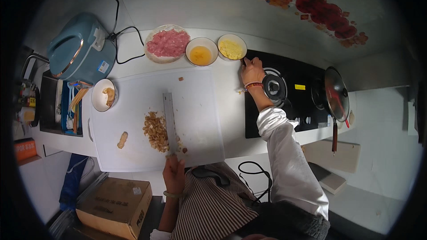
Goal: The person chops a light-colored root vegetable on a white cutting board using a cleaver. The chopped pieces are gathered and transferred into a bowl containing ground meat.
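My left hand (174, 173) is closed around the handle of a kitchen knife (169, 116). Its long blade points away from me over a white cutting board (200, 106). Left of the blade lies a heap of chopped light-brown food (156, 132), with a single uncut piece (122, 140) farther left. My right hand (252, 70) is at the near right side of a bowl of yellow minced food (231, 50). Whether its fingers grip the rim is hidden. A white bowl (104, 95) holding a brown piece sits at the board's far left corner.
Beside the yellow food stand a bowl of beaten egg (201, 55) and a plate of minced meat (168, 45). A black gas hob (297, 106) with a lidded pan (337, 93) is on the right. At left are a rice cooker (81, 46) and a sink (50, 106). A carton (113, 203) sits below.
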Demonstrator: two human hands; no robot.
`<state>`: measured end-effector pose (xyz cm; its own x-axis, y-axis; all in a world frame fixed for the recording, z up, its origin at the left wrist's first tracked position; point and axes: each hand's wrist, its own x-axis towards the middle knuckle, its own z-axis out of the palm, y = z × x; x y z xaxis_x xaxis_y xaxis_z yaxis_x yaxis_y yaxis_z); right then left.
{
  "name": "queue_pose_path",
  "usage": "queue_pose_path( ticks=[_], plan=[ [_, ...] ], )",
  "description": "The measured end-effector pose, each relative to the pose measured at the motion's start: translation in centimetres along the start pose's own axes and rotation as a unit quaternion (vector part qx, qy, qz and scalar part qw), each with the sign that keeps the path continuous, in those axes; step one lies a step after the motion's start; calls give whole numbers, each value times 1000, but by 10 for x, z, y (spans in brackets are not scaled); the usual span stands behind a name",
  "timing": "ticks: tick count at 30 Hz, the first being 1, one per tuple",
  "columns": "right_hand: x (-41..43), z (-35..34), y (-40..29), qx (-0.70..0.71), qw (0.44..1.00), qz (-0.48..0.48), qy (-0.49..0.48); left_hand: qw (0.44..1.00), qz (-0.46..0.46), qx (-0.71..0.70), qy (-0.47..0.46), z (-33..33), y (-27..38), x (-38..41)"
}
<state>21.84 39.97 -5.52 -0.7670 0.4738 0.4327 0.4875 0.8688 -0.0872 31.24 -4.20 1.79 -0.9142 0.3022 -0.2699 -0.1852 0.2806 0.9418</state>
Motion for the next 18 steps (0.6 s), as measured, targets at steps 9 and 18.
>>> queue_pose_path(
  ticks=[9, 18],
  plan=[
    [12, 34, 4, -16, 998, 13, -66, 997, 23, -56, 40, 9, -8, -1],
    [-54, -39, -155, 324, 918, -149, -175, 987, -25, -139, 75, -5, -13, -5]
  ],
)
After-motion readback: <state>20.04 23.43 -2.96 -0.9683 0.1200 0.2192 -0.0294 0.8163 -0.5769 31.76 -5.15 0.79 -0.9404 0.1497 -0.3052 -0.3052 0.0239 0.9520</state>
